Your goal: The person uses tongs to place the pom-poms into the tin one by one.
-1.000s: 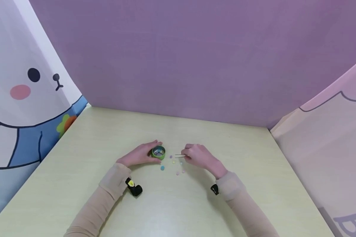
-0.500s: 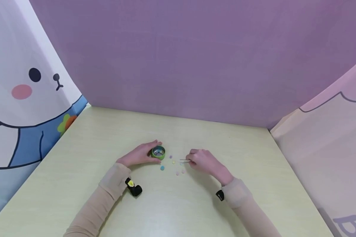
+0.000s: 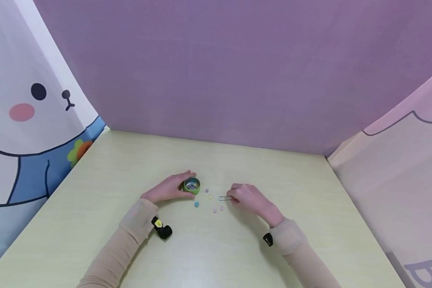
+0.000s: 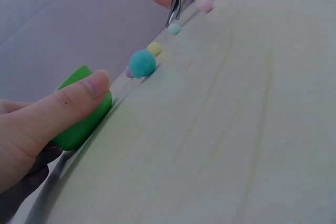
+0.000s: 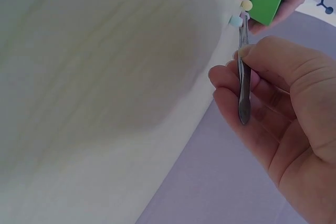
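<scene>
My left hand grips a small round green tin from its left side, thumb in front. The tin stands upright on the table, its silvery inside facing up with some small colored bits in it. Metal tweezers are pinched between the thumb and fingers of my right hand. Their tips point left, right at a light blue pompom. Between the hands lie a bigger teal pompom, a yellow pompom, a purple pompom and two pink ones, the nearer a pink pompom.
The pale wooden table meets a purple cloth backdrop at its far edge. A cartoon-printed cloth hangs on the left and a pinkish one on the right. A black wrist camera sits at the left cuff.
My right hand has moved toward me and slightly right, bringing the tweezers from beside the purple pompom to the light blue one. My left hand and the tin have stayed in place.
</scene>
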Tool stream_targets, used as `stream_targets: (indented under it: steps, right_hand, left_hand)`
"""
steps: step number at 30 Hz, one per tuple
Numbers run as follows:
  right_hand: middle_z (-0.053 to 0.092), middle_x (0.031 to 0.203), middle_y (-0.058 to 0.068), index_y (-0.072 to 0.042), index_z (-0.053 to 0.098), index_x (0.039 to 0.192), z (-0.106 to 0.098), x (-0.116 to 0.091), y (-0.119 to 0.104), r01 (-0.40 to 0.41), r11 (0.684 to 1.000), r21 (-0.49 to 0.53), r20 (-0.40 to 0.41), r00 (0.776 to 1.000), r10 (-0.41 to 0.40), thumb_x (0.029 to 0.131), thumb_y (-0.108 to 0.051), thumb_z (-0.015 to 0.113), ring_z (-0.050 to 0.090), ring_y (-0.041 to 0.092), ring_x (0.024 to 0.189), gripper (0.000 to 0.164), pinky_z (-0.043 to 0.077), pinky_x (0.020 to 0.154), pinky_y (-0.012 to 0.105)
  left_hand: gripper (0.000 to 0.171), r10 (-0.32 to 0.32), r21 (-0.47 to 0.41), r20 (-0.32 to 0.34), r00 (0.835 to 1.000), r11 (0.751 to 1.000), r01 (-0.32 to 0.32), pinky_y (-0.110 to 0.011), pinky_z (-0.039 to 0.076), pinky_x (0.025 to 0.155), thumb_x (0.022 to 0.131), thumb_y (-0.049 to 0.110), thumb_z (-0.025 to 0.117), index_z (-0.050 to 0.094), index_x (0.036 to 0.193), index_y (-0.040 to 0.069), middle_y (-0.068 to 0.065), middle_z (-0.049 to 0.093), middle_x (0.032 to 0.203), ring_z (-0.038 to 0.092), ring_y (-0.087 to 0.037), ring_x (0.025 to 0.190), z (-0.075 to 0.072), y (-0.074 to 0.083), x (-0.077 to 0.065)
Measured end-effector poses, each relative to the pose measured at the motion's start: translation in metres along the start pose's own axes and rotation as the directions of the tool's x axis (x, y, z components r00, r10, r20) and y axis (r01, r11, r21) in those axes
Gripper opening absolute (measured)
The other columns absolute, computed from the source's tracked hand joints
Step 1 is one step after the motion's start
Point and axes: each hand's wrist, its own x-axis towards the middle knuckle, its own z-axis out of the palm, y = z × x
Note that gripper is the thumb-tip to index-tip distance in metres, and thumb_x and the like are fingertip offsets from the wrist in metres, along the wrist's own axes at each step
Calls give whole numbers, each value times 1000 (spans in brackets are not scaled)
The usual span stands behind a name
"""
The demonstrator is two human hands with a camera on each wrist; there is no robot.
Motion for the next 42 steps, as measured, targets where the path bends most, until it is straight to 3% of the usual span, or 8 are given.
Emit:
stream_targets:
  steps: [18,30,42]
  right_hand:
    - [67,79,-1,-10,76,89,3,1,-3,-6,1000,14,34,999,6,81,3,70,44,3,62,17,38,53,13]
    - [68,79,0,-9,75,88,6,1,-3,40,999,-1,-5,999,-40,81,3,70,44,3,61,15,38,53,12]
    - [69,80,0,-10,76,89,2,1,-4,59,998,-35,-20,998,-59,80,3,72,55,6,61,15,45,55,14]
  left_hand:
    - [90,6,4,3,1000,1000,-6,-51,36,118,82,48,77,37,153,11,-22,30,160,38,-38,145,1,-2,1]
    - [90,10,3,4,1000,1000,-10,-51,36,118,82,48,77,36,154,11,-22,31,160,39,-38,145,2,-4,1]
    - [90,14,6,4,1000,1000,-14,-52,35,118,82,48,77,37,153,10,-23,31,159,38,-39,145,1,-2,2]
